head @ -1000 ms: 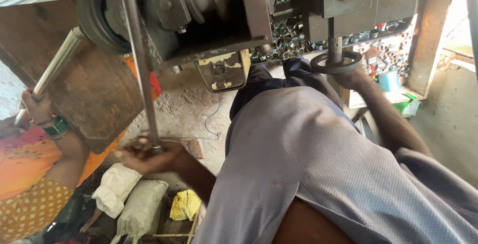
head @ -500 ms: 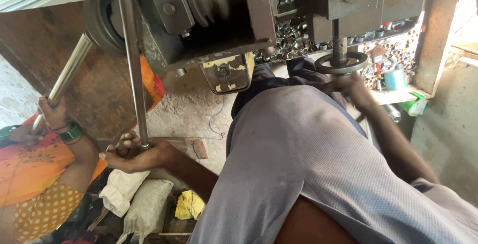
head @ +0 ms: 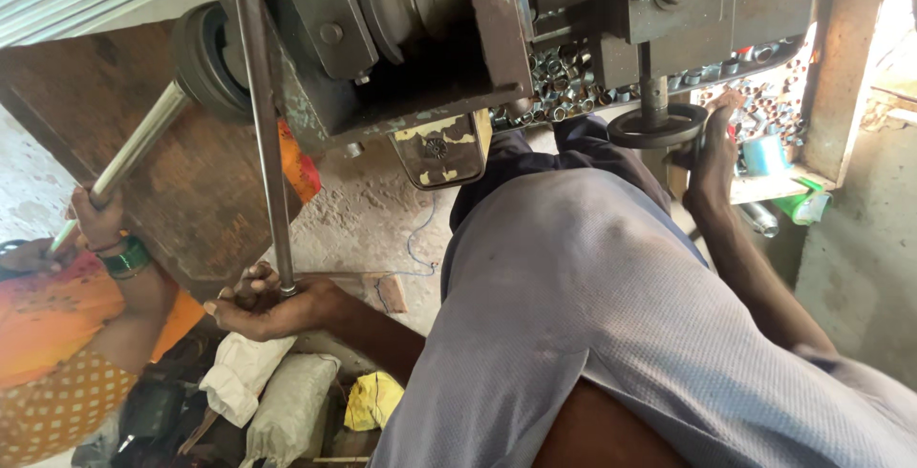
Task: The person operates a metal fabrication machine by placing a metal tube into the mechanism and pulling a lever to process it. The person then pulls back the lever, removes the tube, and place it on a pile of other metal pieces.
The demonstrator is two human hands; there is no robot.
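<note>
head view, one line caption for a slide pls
Left hand grips the lower end of a long steel lever; right hand rests on the machine's small handwheel.

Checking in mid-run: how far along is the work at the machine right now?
Done: a heap of small metal rings already lies on the machine's tray. In hand: the left hand grips the bottom of the long steel rod, and the right hand rests on the black handwheel. Left: cannot tell how many pieces remain; a co-worker's hand holds a second bar.

Co-worker's hand (head: 95, 223) lower on lever (head: 134, 155)
</note>
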